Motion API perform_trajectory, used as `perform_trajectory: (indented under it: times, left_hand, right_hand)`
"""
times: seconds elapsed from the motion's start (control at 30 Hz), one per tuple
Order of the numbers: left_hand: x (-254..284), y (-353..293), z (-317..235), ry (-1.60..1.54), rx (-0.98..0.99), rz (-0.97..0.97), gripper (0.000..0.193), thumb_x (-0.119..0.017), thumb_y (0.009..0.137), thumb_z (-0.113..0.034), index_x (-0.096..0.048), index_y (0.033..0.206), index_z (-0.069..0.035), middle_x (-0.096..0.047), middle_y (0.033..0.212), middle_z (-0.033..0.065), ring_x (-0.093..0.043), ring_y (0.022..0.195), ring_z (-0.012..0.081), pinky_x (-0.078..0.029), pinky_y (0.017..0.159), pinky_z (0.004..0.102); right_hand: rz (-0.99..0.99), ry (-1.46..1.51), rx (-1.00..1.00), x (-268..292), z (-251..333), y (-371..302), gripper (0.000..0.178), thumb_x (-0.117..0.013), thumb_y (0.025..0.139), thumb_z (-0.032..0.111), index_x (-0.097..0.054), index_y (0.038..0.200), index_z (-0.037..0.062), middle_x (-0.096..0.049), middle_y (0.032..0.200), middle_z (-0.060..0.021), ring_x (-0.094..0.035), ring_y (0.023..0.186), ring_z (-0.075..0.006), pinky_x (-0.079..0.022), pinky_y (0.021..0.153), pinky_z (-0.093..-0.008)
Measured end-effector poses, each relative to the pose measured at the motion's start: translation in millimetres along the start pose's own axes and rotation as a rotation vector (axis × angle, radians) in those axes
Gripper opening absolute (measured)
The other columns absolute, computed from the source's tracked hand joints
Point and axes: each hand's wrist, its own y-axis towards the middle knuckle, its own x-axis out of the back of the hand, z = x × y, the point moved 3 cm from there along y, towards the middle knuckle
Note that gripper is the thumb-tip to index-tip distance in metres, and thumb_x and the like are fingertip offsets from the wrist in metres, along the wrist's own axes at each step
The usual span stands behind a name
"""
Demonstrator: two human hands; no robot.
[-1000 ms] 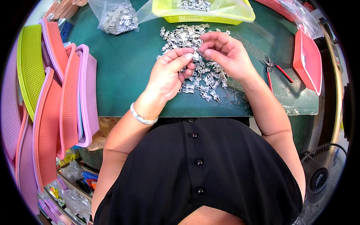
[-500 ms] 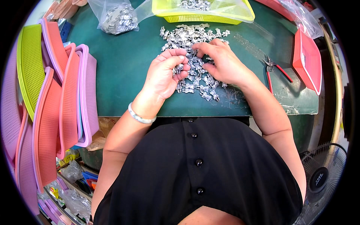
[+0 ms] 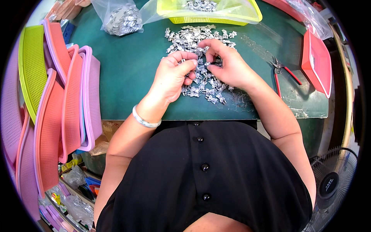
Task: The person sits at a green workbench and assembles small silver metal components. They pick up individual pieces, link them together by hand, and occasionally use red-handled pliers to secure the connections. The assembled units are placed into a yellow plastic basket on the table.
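Note:
A pile of small silver metal charms (image 3: 187,37), shaped like little figures, lies spread on the green table (image 3: 127,73). Over the pile's left side is my left hand (image 3: 170,75), palm turned inward, with thumb and fingers closed around a few charms that are mostly hidden. My right hand (image 3: 234,69) hovers just right of it above the pile. A small silver charm (image 3: 208,64) shows at its thumb tip, and the index finger arches over it.
Red-handled nippers (image 3: 286,69) lie right of the pile, beside a pink basket (image 3: 326,77). Behind are a yellow-green basket (image 3: 208,19) and a plastic bag of metal pieces (image 3: 123,21). Stacked baskets (image 3: 71,104) crowd the left; a fan (image 3: 328,185) stands lower right.
My left fingers have closed further, hiding the charms that showed in the palm. My right hand has lifted slightly off the pile, with a charm now showing at its thumb.

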Motion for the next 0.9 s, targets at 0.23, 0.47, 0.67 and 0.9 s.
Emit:
perform_trajectory:
  times: [0.23, 0.47, 0.67, 0.9]
  left_hand:
    - [-11.4, -3.3, -2.2, 0.174, -0.080, 0.023, 0.012, -0.062, 0.081, -0.008, -0.057, 0.092, -0.004, -0.054, 0.067, -0.0033, -0.045, 0.050, 0.0019, -0.034, 0.042, 0.0138]
    - [-10.9, -2.9, -3.0, 0.164, -0.120, 0.015, 0.007, -0.062, 0.082, -0.010, -0.059, 0.087, -0.006, -0.054, 0.066, -0.0042, -0.046, 0.052, 0.0018, -0.035, 0.044, 0.0137]
    - [-5.5, -0.4, -1.9, -0.012, -0.180, 0.014, 0.007, -0.060, 0.083, -0.009, -0.059, 0.087, -0.005, -0.055, 0.068, -0.0024, -0.047, 0.054, 0.0028, -0.038, 0.046, 0.0157]
    - [-3.4, 0.4, 0.0, -0.008, -0.190, -0.005, 0.008, -0.060, 0.083, -0.009, -0.058, 0.090, -0.005, -0.054, 0.069, -0.0025, -0.047, 0.054, 0.0029, -0.037, 0.047, 0.0153]
  right_hand:
    - [-0.044, 0.495, -0.023, 0.1, 5.3, 0.2, 0.057, -0.057, 0.072, -0.010, -0.039, 0.123, 0.0040, -0.052, 0.082, -0.0020, -0.052, 0.078, -0.0086, -0.044, 0.073, -0.0229]
    - [-0.055, 0.600, -0.013, 1.4, 4.0, -0.4, 0.054, -0.056, 0.076, -0.008, -0.038, 0.125, 0.0037, -0.054, 0.085, -0.0027, -0.053, 0.080, -0.0081, -0.043, 0.073, -0.0215]
    - [0.077, 0.704, -0.323, 8.0, 3.4, -2.3, 0.044, -0.051, 0.085, 0.003, -0.036, 0.126, 0.0022, -0.058, 0.084, -0.0054, -0.058, 0.074, -0.0110, -0.047, 0.069, -0.0235]
    - [0.076, 0.809, -0.320, 6.4, 3.7, -3.0, 0.045, -0.053, 0.083, 0.002, -0.037, 0.126, 0.0012, -0.063, 0.082, -0.0104, -0.060, 0.070, -0.0121, -0.049, 0.066, -0.0231]
